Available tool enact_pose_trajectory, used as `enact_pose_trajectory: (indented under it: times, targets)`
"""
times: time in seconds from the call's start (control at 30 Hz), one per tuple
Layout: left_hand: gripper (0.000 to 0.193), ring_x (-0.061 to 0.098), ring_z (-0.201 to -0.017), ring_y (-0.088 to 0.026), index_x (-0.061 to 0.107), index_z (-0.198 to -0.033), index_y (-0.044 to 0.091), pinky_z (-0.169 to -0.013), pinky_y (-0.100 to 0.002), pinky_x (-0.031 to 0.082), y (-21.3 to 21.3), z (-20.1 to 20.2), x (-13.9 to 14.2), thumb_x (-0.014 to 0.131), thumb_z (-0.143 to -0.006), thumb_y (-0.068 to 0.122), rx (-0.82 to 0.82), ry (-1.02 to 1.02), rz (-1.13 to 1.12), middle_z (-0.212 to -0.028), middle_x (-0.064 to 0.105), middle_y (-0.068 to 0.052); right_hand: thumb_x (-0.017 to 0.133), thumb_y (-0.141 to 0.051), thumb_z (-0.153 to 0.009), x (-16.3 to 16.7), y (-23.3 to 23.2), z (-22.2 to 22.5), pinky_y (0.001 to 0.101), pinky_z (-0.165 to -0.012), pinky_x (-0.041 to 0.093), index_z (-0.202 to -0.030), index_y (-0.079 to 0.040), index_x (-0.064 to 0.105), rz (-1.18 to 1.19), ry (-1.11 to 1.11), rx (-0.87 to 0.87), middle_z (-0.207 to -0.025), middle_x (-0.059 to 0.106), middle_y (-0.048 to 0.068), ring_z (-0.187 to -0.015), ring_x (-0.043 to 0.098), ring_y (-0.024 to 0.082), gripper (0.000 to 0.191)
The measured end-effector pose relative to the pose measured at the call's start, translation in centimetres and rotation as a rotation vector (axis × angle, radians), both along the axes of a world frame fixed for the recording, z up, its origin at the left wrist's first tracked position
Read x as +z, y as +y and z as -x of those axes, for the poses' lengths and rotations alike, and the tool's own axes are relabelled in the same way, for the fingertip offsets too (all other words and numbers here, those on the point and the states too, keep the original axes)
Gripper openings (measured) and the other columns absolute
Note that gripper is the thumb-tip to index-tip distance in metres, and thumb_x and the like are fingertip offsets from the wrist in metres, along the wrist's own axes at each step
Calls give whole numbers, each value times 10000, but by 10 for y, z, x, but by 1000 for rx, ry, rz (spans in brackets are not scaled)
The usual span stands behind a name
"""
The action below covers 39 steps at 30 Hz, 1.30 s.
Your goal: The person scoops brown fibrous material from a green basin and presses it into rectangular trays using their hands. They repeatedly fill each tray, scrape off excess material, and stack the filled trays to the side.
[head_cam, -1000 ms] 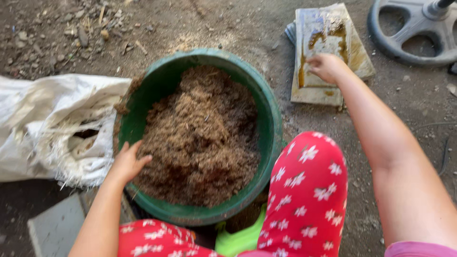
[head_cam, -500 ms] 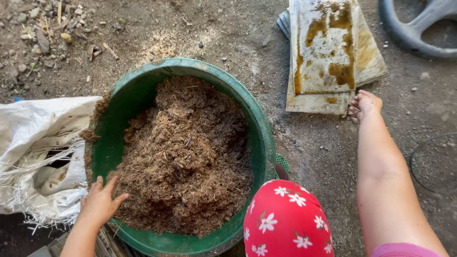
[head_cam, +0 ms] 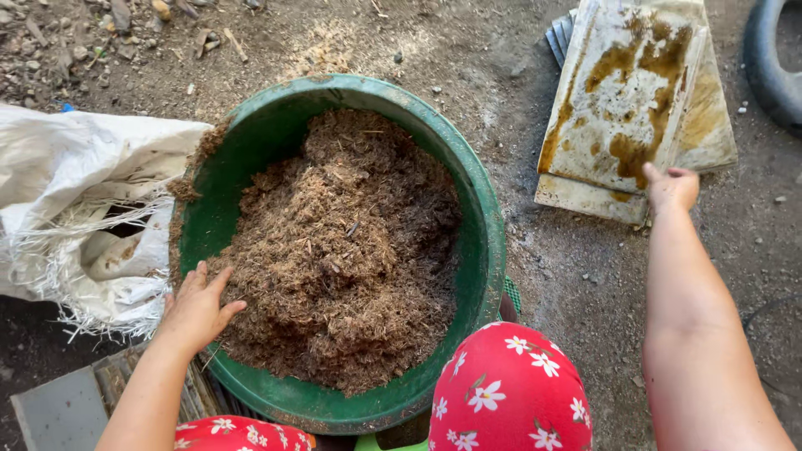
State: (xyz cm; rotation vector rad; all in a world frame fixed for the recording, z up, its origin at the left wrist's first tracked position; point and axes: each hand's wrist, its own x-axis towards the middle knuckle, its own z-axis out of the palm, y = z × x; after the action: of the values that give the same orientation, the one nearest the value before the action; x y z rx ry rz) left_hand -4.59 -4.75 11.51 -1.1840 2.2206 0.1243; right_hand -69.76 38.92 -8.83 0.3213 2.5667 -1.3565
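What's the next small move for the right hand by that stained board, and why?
Probably close the right hand on the near edge of the stained flat board and lift it slightly. The fingers are open and sit right at that edge, not yet gripping. The left hand already rests open on the rim of the green basin of brown fibrous material, steadying it.
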Motion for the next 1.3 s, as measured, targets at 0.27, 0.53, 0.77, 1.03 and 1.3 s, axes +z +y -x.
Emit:
enact_pose_trajectory:
  times: [0.27,0.53,0.77,1.03,1.3]
  targets:
    - [837,147,-1564,-301,306,-1580,315,-1200,-619,208,15,9,13,664,-868,570,19,-69,-38,-1705,113,-109,893,-401,-792,-2,-29,-37,591,-1073,370,-1419,-84,539,-569,-33,167,-1470,412,232,-1278,496,418,786]
    - [818,106,-1574,-288,278,-1592,346,-1219,-600,181,21,13,20,638,-893,573,16,-130,-50,-1710,91,-90,818,-453,-866,-10,-33,-49,686,-1109,249,-1588,-76,319,-566,24,114,-1507,369,207,-1384,365,404,955]
    - [805,79,-1584,-268,281,-1588,333,-1220,-606,170,22,23,22,640,-900,550,-13,-124,-59,-1715,75,-81,772,-519,-867,-9,-55,-84,643,-1089,272,-1623,-121,296,-636,16,338,-1468,377,281,-1364,374,419,977]
    - [799,99,-1562,-303,269,-1591,308,-1217,-607,153,32,28,31,639,-914,515,-25,-132,-88,-1699,82,-106,782,-451,-843,-1,-128,-123,649,-1154,308,-1661,-98,324,-598,423,836,-1619,366,254,-1474,346,457,1003]
    - [798,87,-1573,-287,266,-1584,298,-1234,-573,140,42,24,45,650,-915,502,0,-138,-157,-1699,83,-101,425,-169,-1050,-17,-182,-104,876,-1010,191,-1660,-82,213,-973,476,928,-1677,90,327,-1459,130,642,652]
